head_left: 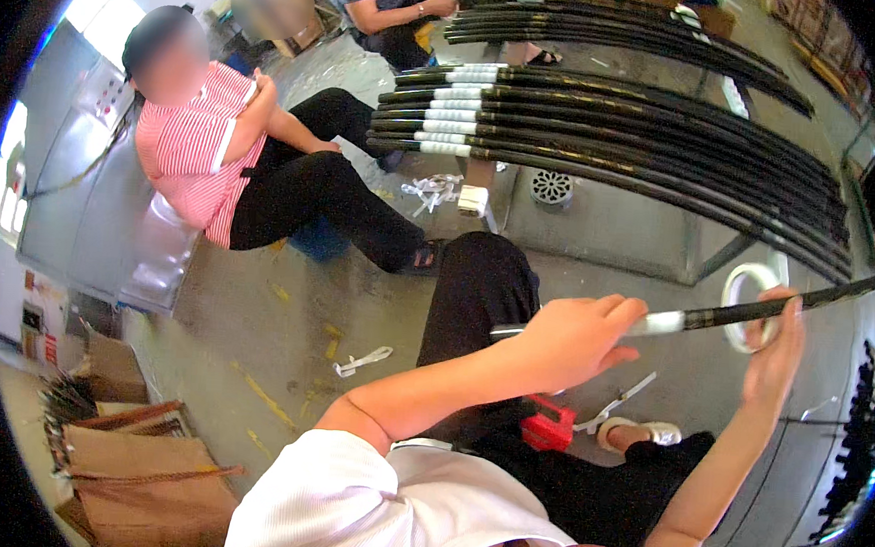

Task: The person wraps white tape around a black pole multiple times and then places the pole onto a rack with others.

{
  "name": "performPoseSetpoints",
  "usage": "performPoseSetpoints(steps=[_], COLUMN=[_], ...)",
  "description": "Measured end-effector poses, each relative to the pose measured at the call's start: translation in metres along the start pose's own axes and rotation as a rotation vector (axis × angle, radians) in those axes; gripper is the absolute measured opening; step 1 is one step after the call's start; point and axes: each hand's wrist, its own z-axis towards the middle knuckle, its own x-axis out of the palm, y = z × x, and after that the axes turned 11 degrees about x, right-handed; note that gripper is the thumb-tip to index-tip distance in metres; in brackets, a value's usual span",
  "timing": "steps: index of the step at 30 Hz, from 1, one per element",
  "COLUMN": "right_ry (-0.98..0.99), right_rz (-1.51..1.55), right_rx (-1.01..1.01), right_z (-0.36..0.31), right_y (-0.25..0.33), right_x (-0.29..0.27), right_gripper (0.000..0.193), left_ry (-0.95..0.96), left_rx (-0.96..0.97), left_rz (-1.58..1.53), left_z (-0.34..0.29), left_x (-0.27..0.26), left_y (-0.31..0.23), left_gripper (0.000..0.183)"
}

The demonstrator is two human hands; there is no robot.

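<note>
A long black pole with a white taped band runs across in front of me. Its silvery end pokes out left of my forearm. My left hand is closed over the pole beside the white band, fingers curled and thumb below. Farther right, my right hand grips a roll of white tape against the pole; the pole crosses in front of the roll. Part of that hand's fingers is hidden behind the pole and roll.
Several black poles with white bands lie on a rack ahead, with more behind. A seated person in a striped shirt is at the left; another person works farther back. A red object, tape scraps and cardboard boxes are on the floor.
</note>
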Motion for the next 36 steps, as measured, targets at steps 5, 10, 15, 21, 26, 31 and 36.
performPoseSetpoints(steps=[5, 10, 15, 21, 26, 31, 36], right_ry=[-0.006, 0.382, 0.398, 0.495, 0.508, 0.483, 0.494], right_rz=[-0.203, -0.512, -0.565, -0.718, -0.729, -0.774, -0.772], right_rx=[0.116, 0.200, 0.357, 0.370, 0.440, 0.413, 0.492], right_z=[-0.027, -0.036, -0.034, -0.020, -0.015, -0.016, -0.018], right_y=[-0.025, -0.046, -0.086, -0.119, -0.119, -0.130, -0.133], right_x=[0.052, 0.048, 0.034, 0.036, 0.035, 0.030, 0.034], right_gripper=[0.033, 0.049, 0.044, 0.039, 0.040, 0.040, 0.041], left_ry=[-0.080, -0.082, -0.015, -0.083, -0.126, -0.086, -0.170], left_rx=[0.070, 0.083, 0.067, 0.010, 0.107, 0.191, 0.306], left_rz=[0.085, 0.297, 0.435, 0.608, 0.586, 0.655, 0.763], left_z=[0.006, -0.007, 0.010, 0.017, 0.039, 0.052, 0.058], left_x=[-0.006, -0.058, -0.103, -0.127, -0.128, -0.126, -0.119], left_y=[0.012, 0.045, 0.094, 0.168, 0.201, 0.222, 0.248], left_gripper=[0.029, 0.029, 0.028, 0.030, 0.026, 0.024, 0.028])
